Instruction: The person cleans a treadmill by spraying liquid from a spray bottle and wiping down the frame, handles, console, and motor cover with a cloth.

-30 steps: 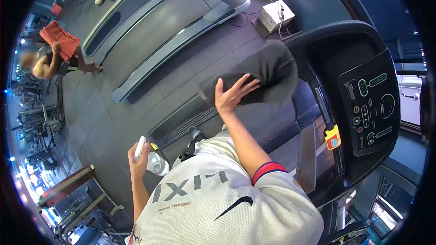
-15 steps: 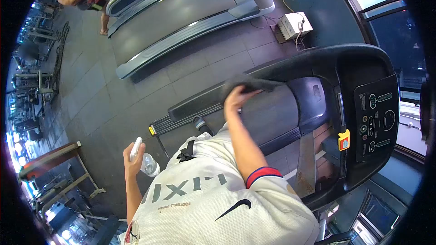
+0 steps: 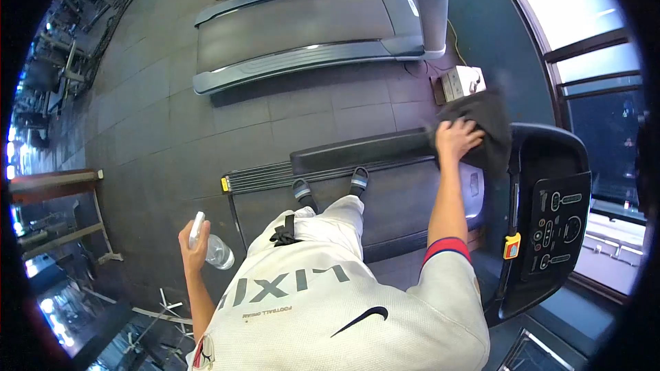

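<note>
A matte, near-black cloth [image 3: 491, 120] hangs in loose, soft folds, its edges slightly blurred, over the handrail [image 3: 364, 151] beside the treadmill console [image 3: 558, 223]. The right hand [image 3: 457, 141] spreads bent fingers on it; whether that grip pinches fabric, I cannot tell. Well apart from the console, the left hand [image 3: 193, 249] grips a transparent, white-headed spray bottle [image 3: 219, 254], tilted.

Floor [image 3: 151, 124]: dark tiles, bearing a grey treadmill [image 3: 295, 22] and a black treadmill [image 3: 364, 153].
Black deck [image 3: 399, 199]: two feet in slides [image 3: 302, 189].
</note>
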`<state>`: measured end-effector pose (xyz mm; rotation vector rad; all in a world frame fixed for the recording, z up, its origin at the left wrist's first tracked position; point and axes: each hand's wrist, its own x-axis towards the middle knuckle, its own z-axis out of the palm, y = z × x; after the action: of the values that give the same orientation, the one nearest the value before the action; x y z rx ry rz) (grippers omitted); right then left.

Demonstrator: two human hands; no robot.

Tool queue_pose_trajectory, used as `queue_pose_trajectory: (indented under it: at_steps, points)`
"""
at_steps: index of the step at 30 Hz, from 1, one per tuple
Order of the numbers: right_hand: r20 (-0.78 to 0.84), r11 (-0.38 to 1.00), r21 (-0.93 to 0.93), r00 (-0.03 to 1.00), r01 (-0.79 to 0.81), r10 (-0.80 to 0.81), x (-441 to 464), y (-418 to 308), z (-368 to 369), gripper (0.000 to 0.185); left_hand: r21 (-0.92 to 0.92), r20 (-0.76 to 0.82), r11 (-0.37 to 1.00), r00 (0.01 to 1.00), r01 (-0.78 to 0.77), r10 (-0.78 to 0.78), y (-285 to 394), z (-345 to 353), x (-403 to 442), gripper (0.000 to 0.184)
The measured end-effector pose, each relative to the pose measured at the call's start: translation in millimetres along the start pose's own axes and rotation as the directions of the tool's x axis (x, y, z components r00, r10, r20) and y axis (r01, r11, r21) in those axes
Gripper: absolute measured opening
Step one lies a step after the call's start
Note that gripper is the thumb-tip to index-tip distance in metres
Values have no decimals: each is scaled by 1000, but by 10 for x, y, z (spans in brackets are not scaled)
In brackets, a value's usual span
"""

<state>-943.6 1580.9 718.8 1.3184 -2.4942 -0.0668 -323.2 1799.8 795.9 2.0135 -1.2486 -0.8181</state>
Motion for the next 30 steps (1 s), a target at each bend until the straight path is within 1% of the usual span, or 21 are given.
queue_pose_trajectory:
  at_steps: [1, 2, 3, 4, 5, 6, 8, 10, 11, 12, 13, 14, 15, 16, 18, 20, 22, 24, 26, 27, 30]
  points:
    - [18, 982, -43, 983, 186, -185, -187, -252, -160, 51, 11, -26, 1000, 1000, -5, 6, -58, -12, -46, 32]
    - [71, 878, -104, 883, 468, -463, -415, -586, -491, 46, 10, -68, 1000, 998, -12, 13, -137, 7, -83, 32]
    - [248, 802, 49, 770, 596, -588, -654, -925, -521, 44, 11, -109, 1000, 994, -14, 15, -234, 38, -138, 32]
    - [409, 726, 243, 611, 643, -678, -894, -1263, -551, 44, 14, -151, 1000, 988, -15, 17, -300, 55, -183, 31]
    - [388, 649, 342, 527, 679, -756, -1184, -1613, -577, 43, -36, -103, 999, 994, 19, -23, -285, 45, -204, 31]
    - [389, 614, 423, 478, 666, -787, -1407, -1915, -658, 46, -84, -58, 995, 997, 54, -59, -228, 19, -200, 31]
    - [542, 588, 578, 273, 565, -795, -1580, -2299, -583, 54, -143, -35, 985, 994, 96, -102, -167, -45, -233, 31]
    - [608, 592, 573, 189, 567, -771, -1362, -2274, -524, 62, -186, -84, 976, 987, 118, -135, -138, -64, -301, 31]
    - [650, 550, 573, 72, 607, -756, -1182, -2280, -68, 67, -202, -121, 972, 982, 119, -145, -190, -77, -354, 31]
    - [692, 557, 543, 41, 628, -721, -948, -2171, 168, 68, -218, -159, 969, 975, 120, -156, -266, -78, -430, 30]
    - [712, 545, 590, -64, 596, -699, -703, -2058, 190, 68, -232, -195, 965, 966, 121, -168, -339, -82, -510, 30]
    - [789, 630, 528, -56, 569, -611, -500, -1936, 258, 67, -211, -228, 969, 958, 125, -174, -400, -88, -593, 30]
    - [843, 698, 506, -119, 507, -524, -283, -1859, 927, 65, -190, -261, 973, 949, 130, -178, -453, -93, -678, 30]
    - [846, 677, 472, -73, 565, -528, -234, -1857, 1129, 66, -167, -293, 977, 939, 134, -179, -489, -109, -742, 30]
    - [784, 598, 576, -169, 557, -597, -405, -2142, 1920, 68, -153, -183, 977, 967, 149, -176, -553, -205, -794, 30]
    - [778, 602, 585, -166, 543, -606, -951, -2704, 1473, 70, -131, -114, 981, 981, 144, -159, -569, -210, -797, 30]
    - [744, 538, 599, -163, 593, -648, -1432, -3042, 373, 62, -96, -99, 987, 986, 126, -135, -571, -173, -763, 31]
    - [677, 420, 532, -71, 735, -733, -1862, -3090, -523, 55, -70, -84, 990, 988, 124, -130, -474, -173, -690, 31]
    - [477, 262, 291, 97, 920, -873, -2303, -2905, -643, 38, -82, -75, 992, 992, 98, -105, -375, -146, -564, 32]
    - [240, 183, 104, 154, 977, -959, -2385, -2750, -475, 34, -108, -78, 991, 993, 77, -86, -347, -120, -506, 31]
    - [-174, 105, 272, 156, 957, -972, -2219, -2258, -391, 50, -162, -66, 985, 995, 59, -71, -161, -99, -400, 29]
